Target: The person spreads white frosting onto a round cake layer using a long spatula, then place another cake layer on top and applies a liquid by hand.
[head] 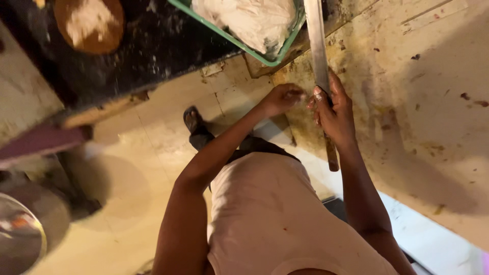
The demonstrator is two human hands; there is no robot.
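A pale, stained work surface (438, 127) fills the right side of the view, with a cream tiled floor (127, 203) below and a dark counter (153, 46) at the upper left, where a round wooden board (89, 23) dusted with flour sits. A green tray (275, 53) holding a white lump, likely dough under plastic (249, 20), juts over the counter edge. Standing upright in front of it is a long, flat metal blade (317, 40) with a wooden handle (331, 153) pointing down toward the person's body. The right hand (336, 114) is wrapped around the blade where it meets the handle, fingers curled closed on it. The left hand (282, 97) is just beside the blade, fingers bunched together at its flat face, seemingly pinching or rubbing something off; whether they hold a scrap cannot be made out. The step in hand looks like cleaning residue from the blade by hand. Going further along it would call for a steady hold from the right hand and care to keep the left fingertips on the flat, away from the edge.
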